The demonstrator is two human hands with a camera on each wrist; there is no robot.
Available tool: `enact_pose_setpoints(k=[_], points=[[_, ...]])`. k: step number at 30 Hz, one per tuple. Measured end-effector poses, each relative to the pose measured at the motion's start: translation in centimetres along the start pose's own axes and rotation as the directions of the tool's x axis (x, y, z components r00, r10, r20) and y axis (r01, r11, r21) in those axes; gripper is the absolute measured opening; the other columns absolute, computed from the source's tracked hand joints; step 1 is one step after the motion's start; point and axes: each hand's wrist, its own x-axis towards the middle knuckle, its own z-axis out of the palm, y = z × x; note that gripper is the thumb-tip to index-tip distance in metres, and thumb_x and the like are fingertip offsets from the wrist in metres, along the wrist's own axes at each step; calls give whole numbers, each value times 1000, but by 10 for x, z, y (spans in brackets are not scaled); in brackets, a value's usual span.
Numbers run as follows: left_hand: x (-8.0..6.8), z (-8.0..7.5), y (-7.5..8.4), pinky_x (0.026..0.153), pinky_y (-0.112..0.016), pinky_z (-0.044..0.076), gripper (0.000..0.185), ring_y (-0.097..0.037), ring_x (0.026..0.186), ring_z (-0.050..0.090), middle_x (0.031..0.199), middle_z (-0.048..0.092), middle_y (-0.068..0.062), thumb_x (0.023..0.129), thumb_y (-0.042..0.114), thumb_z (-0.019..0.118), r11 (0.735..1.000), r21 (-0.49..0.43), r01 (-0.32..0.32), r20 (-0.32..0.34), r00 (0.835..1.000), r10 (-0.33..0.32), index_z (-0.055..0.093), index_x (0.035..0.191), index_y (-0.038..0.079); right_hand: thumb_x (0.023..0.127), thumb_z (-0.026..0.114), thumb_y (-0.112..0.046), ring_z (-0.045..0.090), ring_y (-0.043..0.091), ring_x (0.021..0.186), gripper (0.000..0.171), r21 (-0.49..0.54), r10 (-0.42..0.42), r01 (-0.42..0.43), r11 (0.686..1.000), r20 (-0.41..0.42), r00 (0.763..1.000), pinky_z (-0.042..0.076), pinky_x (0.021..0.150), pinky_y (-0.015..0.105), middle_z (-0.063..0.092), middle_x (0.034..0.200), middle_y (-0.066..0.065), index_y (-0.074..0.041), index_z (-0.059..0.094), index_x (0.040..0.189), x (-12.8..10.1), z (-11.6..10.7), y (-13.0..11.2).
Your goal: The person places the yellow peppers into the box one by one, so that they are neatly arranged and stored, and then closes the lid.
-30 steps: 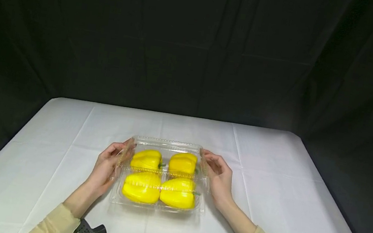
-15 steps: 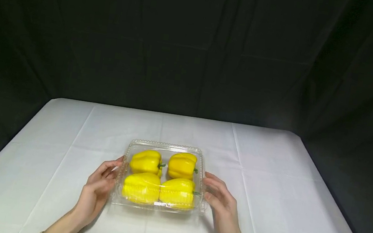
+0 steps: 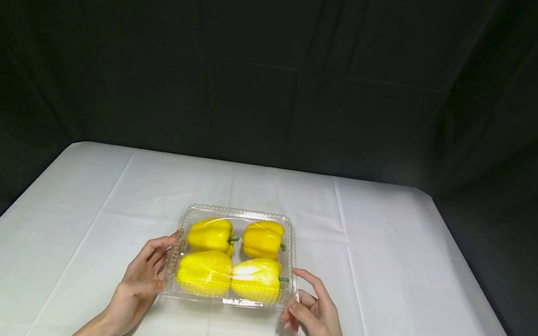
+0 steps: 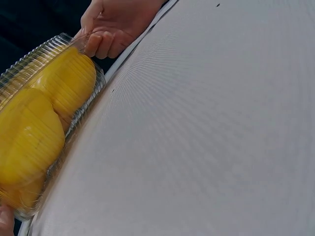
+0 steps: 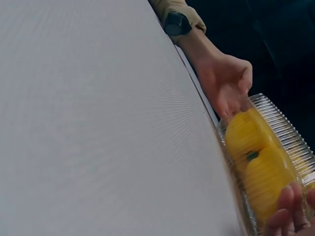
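While head shows four peppers (image 3: 232,260) | left hand (image 3: 142,279) flat on clamshell (image 3: 239,213) | right hand (image 3: 312,315) pinches corner

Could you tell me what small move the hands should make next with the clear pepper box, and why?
Probably press the lid's near corners down to snap it shut. The clamshell box has its lid lowered over the four yellow bell peppers, the left hand rests on its left edge and the right hand pinches the near right corner. Whether the rim has latched cannot be told.
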Motion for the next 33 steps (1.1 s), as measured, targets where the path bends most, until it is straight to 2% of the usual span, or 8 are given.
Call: enact_pose_setpoints(k=[4,8,13,17,20,26,33], points=[[-2,0,-3,115,-17,32,70,-11,143,34,155,33,-8,74,-13,45,1000,-23,-16,25,1000,16,35,142,1,97,55,-1,62,8,69,54,74,26,-26,997,11,1000,49,59,19,66,80,0,-3,34,146,-2,-2,2],[-5,1,-5,114,-18,33,68,-11,143,35,156,33,-7,77,-12,48,999,-44,11,31,999,-9,35,143,1,96,56,0,63,8,69,50,125,49,-47,991,-19,999,50,60,19,66,79,-1,-5,37,142,-6,-4,4],[-3,3,-5,114,-18,34,68,-11,144,35,159,28,-12,81,-9,51,998,-45,38,29,999,-37,33,145,-1,95,56,2,63,9,67,44,159,37,-29,987,-45,998,50,59,19,67,78,0,-6,40,136,-8,-5,7],[0,5,-6,114,-18,33,68,-10,144,34,159,29,-9,80,-9,49,999,-31,29,37,999,-28,32,145,-1,96,53,3,62,10,64,42,170,18,-11,985,-41,999,48,57,19,66,76,1,-6,40,135,-8,-8,8],[2,8,-8,114,-17,32,66,-10,144,34,157,31,-8,80,-8,47,1000,-1,12,39,999,-12,33,145,-1,99,50,0,61,10,64,44,132,14,-8,991,-45,999,49,55,20,64,76,0,-7,36,140,-7,-10,10],[4,12,-10,112,-16,32,63,-11,143,35,156,34,-8,80,-6,45,998,68,2,12,1000,-3,36,143,-2,106,47,-12,57,10,60,49,18,23,-21,1000,-116,993,51,51,25,61,72,2,-5,28,150,-9,-11,12],[6,12,-12,111,-16,34,64,-11,141,37,153,36,-7,79,-4,43,995,97,11,-15,1000,-9,35,142,-1,105,48,-15,54,11,58,46,-14,45,-48,999,-163,986,49,50,26,59,70,4,-9,34,148,-10,-10,13]])
